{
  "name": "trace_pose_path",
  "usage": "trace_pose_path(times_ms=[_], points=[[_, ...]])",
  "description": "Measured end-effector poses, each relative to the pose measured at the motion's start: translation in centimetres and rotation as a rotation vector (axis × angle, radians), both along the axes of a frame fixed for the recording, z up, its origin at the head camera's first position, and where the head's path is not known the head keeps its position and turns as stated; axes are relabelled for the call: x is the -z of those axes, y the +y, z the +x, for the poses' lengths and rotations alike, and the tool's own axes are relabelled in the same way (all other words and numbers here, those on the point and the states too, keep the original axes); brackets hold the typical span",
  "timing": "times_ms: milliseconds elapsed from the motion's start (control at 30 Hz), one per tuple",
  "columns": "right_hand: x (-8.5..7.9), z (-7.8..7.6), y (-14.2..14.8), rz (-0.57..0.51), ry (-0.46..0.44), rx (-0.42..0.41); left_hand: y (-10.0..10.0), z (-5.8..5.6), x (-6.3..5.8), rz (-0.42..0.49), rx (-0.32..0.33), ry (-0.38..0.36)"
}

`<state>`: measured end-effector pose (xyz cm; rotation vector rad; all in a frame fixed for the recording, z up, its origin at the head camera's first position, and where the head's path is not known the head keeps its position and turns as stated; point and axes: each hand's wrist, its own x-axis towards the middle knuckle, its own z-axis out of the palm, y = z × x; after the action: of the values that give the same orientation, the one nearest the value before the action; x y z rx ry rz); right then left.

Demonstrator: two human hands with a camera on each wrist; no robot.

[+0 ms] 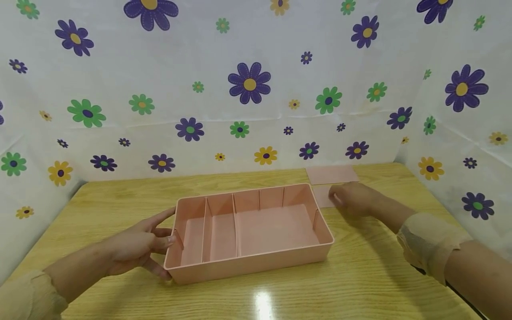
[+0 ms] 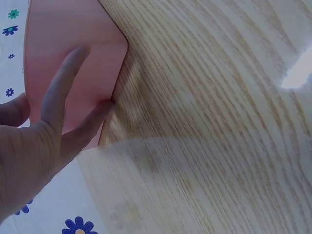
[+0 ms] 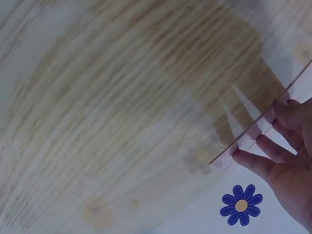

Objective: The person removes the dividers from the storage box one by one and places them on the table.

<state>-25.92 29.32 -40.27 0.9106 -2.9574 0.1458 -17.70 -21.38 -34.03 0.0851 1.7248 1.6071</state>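
Note:
A pink divided box (image 1: pixel 276 224) sits at a slant on the table, with two narrow compartments at its left and a wide one at its right. My left hand (image 1: pixel 134 246) touches the box's left end with spread fingers. In the left wrist view, two fingers (image 2: pixel 73 68) lie against the pink outer wall. Right of the box, my right hand (image 1: pixel 354 198) has its fingertips on a thin pink panel (image 1: pixel 322 195). The right wrist view shows those fingers (image 3: pixel 256 163) along the panel's thin edge.
A second flat pink panel (image 1: pixel 332 174) lies behind the first, near the table's back edge. The glossy wood-grain table (image 1: pixel 224 298) reflects light at the front. A white cloth with flowers (image 1: pixel 208 49) hangs behind and at both sides.

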Motion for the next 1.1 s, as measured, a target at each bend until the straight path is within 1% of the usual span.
trace_pose_path(times_ms=[167,300,567,667,733,833,933,1000,1100], points=[[0.3,0.2,-0.3,-0.035,0.006,0.042,0.0,0.0,-0.2,0.002,0.001,0.000],[0.3,0.2,-0.4,-0.025,0.007,0.033,-0.1,0.1,-0.2,0.000,-0.006,-0.001],[0.2,0.0,-0.6,0.002,-0.071,0.051,-0.3,0.2,-0.1,0.001,-0.010,0.006],[0.1,0.0,-0.8,-0.010,-0.069,0.041,-0.3,0.2,-0.1,-0.001,-0.010,0.008],[-0.2,0.0,-1.0,-0.009,-0.051,0.053,-0.3,0.2,-0.1,-0.002,-0.009,0.012],[-1.5,-0.2,-1.7,-0.037,-0.022,0.114,-0.3,0.2,-0.2,-0.008,-0.009,0.019],[-3.7,-0.5,-2.9,-0.110,0.022,0.162,-0.2,0.1,-0.2,-0.010,-0.011,0.026],[-5.4,-0.4,-4.1,-0.181,0.058,0.167,-0.2,0.1,-0.2,-0.009,-0.008,0.029],[-7.7,0.4,-6.7,-0.281,0.095,0.154,-0.1,0.1,-0.2,-0.009,-0.007,0.031]])
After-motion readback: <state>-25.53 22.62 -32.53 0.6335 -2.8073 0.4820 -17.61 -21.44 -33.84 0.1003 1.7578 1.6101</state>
